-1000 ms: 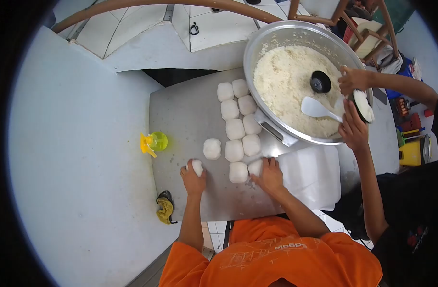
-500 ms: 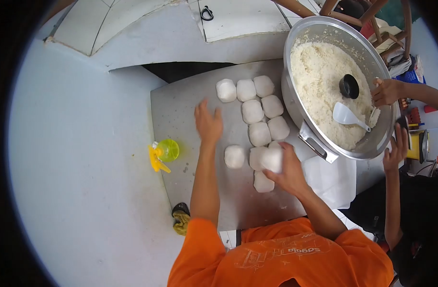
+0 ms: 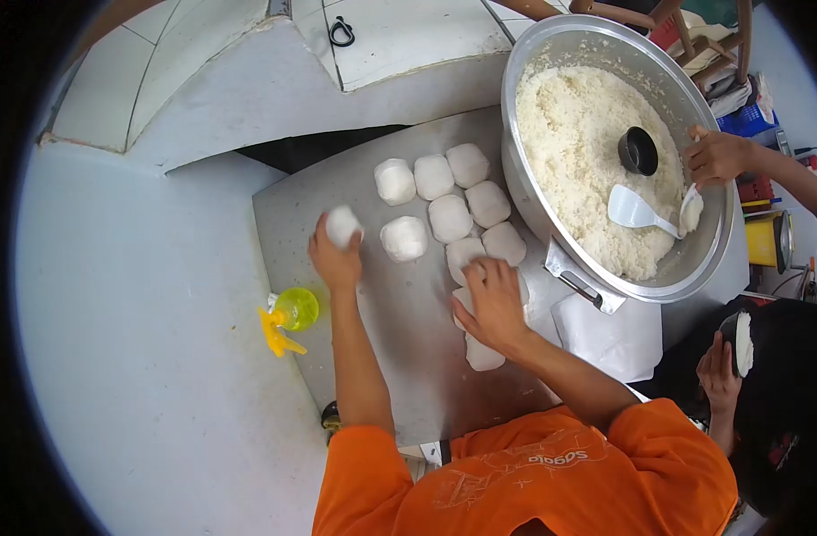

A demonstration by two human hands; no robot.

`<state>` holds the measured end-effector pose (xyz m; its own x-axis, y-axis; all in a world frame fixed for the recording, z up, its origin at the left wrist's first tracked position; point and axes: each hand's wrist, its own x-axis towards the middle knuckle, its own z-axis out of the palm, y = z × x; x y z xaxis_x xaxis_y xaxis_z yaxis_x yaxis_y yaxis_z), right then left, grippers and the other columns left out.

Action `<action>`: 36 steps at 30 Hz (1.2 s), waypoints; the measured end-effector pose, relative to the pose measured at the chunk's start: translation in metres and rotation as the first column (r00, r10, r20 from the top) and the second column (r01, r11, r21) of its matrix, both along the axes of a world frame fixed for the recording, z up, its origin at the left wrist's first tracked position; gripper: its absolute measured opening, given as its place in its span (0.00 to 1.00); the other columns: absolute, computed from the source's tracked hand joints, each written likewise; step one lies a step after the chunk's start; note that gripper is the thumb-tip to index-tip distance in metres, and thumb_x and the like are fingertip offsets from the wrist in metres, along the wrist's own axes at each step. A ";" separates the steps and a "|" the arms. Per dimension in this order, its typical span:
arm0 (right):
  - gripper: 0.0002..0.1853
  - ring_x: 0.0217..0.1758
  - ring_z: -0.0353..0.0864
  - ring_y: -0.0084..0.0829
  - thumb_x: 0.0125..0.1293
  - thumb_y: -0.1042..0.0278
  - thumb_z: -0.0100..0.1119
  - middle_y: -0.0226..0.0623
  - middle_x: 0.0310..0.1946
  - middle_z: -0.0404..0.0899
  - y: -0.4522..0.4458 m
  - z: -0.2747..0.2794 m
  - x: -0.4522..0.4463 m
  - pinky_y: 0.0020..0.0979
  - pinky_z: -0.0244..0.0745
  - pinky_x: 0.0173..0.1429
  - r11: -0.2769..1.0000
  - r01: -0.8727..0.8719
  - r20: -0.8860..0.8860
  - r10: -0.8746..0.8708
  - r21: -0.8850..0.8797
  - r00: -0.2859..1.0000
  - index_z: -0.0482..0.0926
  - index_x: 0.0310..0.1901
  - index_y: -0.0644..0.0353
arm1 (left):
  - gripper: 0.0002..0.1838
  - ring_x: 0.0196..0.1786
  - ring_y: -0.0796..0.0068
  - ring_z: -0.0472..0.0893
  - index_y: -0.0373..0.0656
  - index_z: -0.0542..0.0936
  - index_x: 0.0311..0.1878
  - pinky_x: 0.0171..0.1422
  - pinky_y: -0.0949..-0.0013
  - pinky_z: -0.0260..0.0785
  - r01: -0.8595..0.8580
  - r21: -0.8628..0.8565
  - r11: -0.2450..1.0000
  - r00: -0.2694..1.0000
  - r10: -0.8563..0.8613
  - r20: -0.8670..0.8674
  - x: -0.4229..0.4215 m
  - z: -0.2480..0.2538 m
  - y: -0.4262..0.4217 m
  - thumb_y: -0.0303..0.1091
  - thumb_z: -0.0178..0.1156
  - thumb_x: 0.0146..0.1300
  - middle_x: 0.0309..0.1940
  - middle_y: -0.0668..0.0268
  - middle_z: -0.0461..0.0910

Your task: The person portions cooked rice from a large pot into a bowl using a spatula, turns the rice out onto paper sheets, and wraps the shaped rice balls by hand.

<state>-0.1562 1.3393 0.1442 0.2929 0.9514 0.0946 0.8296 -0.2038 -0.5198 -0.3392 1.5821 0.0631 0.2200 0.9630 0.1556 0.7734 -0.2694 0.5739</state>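
My left hand point(image 3: 337, 259) is closed around a white, rounded packet point(image 3: 343, 226), slightly blurred, at the left side of the metal table point(image 3: 382, 357). To its right lies another white packet point(image 3: 404, 238), apart from the main group. Several similar packets stand in two close columns; one is a white packet point(image 3: 450, 219) near the middle. Over the lower end of these columns, my right hand point(image 3: 496, 308) has its thumb and fingers around a white packet point(image 3: 463, 302), mostly hidden beneath the palm. What the packets contain cannot be seen.
A big metal pot point(image 3: 535, 192) of white rice holds a black cup point(image 3: 638, 150) and a white scoop point(image 3: 636, 210). A co-worker's hand point(image 3: 717, 158) reaches into it. White sheets point(image 3: 609, 335) lie below the pot. A yellow spray bottle point(image 3: 294, 310) stands at the left edge.
My left hand, empty before, now has a packet and is farther left. My right hand no longer holds a packet up; it lies over the columns. One loose packet sits higher up on the table.
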 end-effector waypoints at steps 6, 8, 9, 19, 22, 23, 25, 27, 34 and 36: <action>0.38 0.68 0.69 0.56 0.60 0.67 0.66 0.58 0.67 0.66 -0.064 -0.010 -0.030 0.48 0.73 0.72 0.945 -0.110 -0.046 0.100 -0.308 0.994 0.68 0.72 0.69 | 0.31 0.63 0.52 0.77 0.40 0.75 0.68 0.68 0.56 0.71 -0.075 0.065 0.995 0.968 0.057 0.245 0.022 0.021 -0.012 0.34 0.73 0.63 0.62 0.50 0.78; 0.38 0.68 0.69 0.57 0.59 0.69 0.66 0.58 0.68 0.66 -0.048 -0.027 -0.048 0.48 0.73 0.72 0.945 -0.169 -0.082 0.152 -0.280 0.985 0.67 0.72 0.69 | 0.29 0.61 0.56 0.77 0.38 0.76 0.67 0.64 0.59 0.73 -0.111 -0.299 0.948 0.957 0.183 0.224 0.001 0.026 -0.069 0.33 0.72 0.65 0.61 0.50 0.76; 0.39 0.68 0.69 0.57 0.58 0.69 0.66 0.58 0.68 0.66 -0.043 -0.034 -0.056 0.47 0.73 0.72 0.943 -0.202 -0.100 0.181 -0.265 0.978 0.67 0.72 0.68 | 0.30 0.61 0.55 0.77 0.38 0.75 0.68 0.65 0.58 0.72 -0.101 -0.362 0.927 0.949 0.199 0.243 -0.009 0.024 -0.103 0.35 0.73 0.64 0.61 0.49 0.75; 0.32 0.69 0.65 0.61 0.60 0.72 0.67 0.55 0.69 0.65 -0.066 -0.019 0.011 0.54 0.66 0.73 0.983 0.155 -0.006 -0.157 -0.095 0.988 0.75 0.68 0.59 | 0.40 0.64 0.39 0.74 0.43 0.71 0.73 0.69 0.48 0.68 -0.115 -0.029 0.993 0.993 0.115 0.017 -0.035 0.009 -0.132 0.42 0.77 0.60 0.64 0.45 0.72; 0.30 0.70 0.64 0.60 0.63 0.74 0.65 0.56 0.71 0.63 -0.075 -0.043 -0.005 0.54 0.67 0.73 0.990 0.059 -0.128 -0.075 -0.127 0.989 0.75 0.70 0.57 | 0.39 0.65 0.42 0.74 0.42 0.70 0.74 0.70 0.49 0.69 -0.085 -0.052 0.995 0.994 0.088 0.057 -0.006 0.000 -0.077 0.41 0.75 0.63 0.65 0.47 0.73; 0.30 0.70 0.65 0.59 0.64 0.74 0.65 0.55 0.70 0.64 -0.069 -0.045 -0.017 0.54 0.67 0.73 0.992 -0.014 -0.124 -0.002 -0.123 0.992 0.76 0.69 0.57 | 0.38 0.65 0.43 0.75 0.42 0.70 0.73 0.69 0.50 0.69 -0.053 -0.093 0.994 0.989 0.065 0.133 -0.002 0.002 -0.070 0.41 0.74 0.64 0.65 0.47 0.73; 0.28 0.70 0.66 0.57 0.64 0.73 0.65 0.54 0.70 0.66 -0.048 -0.048 -0.038 0.53 0.68 0.73 0.979 -0.166 -0.112 0.152 -0.121 0.982 0.77 0.68 0.57 | 0.35 0.65 0.46 0.75 0.41 0.71 0.72 0.68 0.51 0.70 0.014 -0.174 0.985 0.957 0.037 0.289 0.005 0.009 -0.071 0.39 0.73 0.65 0.64 0.47 0.74; 0.27 0.69 0.68 0.54 0.64 0.72 0.65 0.52 0.68 0.68 -0.008 -0.058 -0.051 0.53 0.69 0.71 0.980 -0.196 -0.064 0.193 -0.044 0.979 0.77 0.66 0.57 | 0.29 0.63 0.48 0.76 0.37 0.72 0.69 0.69 0.52 0.69 -0.060 -0.044 0.997 0.965 0.069 0.254 -0.012 0.010 -0.094 0.35 0.68 0.68 0.63 0.47 0.74; 0.24 0.62 0.74 0.49 0.63 0.66 0.67 0.49 0.62 0.73 -0.004 -0.031 -0.024 0.51 0.70 0.62 0.996 0.075 -0.116 -0.068 0.054 0.991 0.79 0.61 0.61 | 0.41 0.60 0.46 0.75 0.31 0.72 0.66 0.68 0.50 0.67 0.103 -0.183 0.978 0.994 -0.098 0.038 0.014 0.038 -0.290 0.42 0.77 0.54 0.62 0.50 0.72; 0.22 0.60 0.75 0.50 0.63 0.66 0.68 0.48 0.60 0.74 -0.028 -0.037 -0.015 0.50 0.70 0.62 0.994 0.077 -0.135 -0.066 0.076 0.989 0.80 0.58 0.62 | 0.42 0.62 0.42 0.74 0.31 0.72 0.67 0.68 0.48 0.67 0.158 -0.258 0.953 0.980 -0.184 -0.082 0.022 0.052 -0.307 0.42 0.78 0.52 0.63 0.49 0.72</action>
